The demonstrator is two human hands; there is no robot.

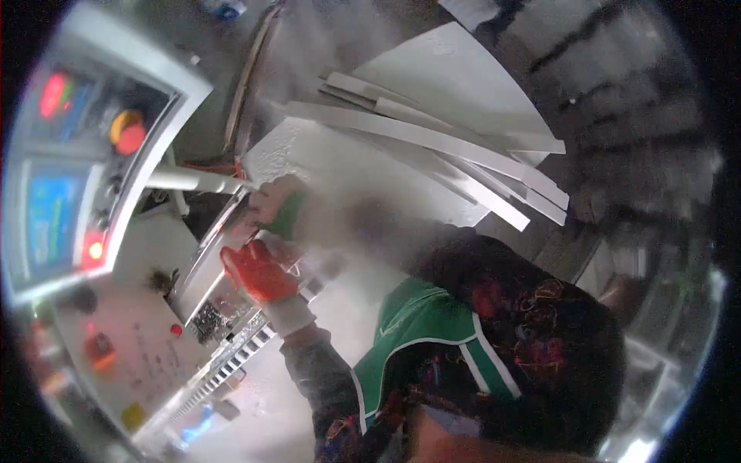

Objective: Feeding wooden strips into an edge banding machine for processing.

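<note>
Showing half-bent fingers, the red-gloved left hand (262,272) is beside one smooth machine (204,272), near the blurred right hand (276,202); its opening, and both holds, I cannot tell. At least four flat strips (417,131) lie beyond.

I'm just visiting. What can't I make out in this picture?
In the head view:
Right hand: blur softens its fingers, so whether it grips anything is unclear.
Left hand: the hand itself hides whatever lies beneath its palm.
Right sleeve: a hazy smear blurs it toward the wrist.
Screen: glare and blur wash out its details.
Dark marks at lower left: too small and blurred.
</note>
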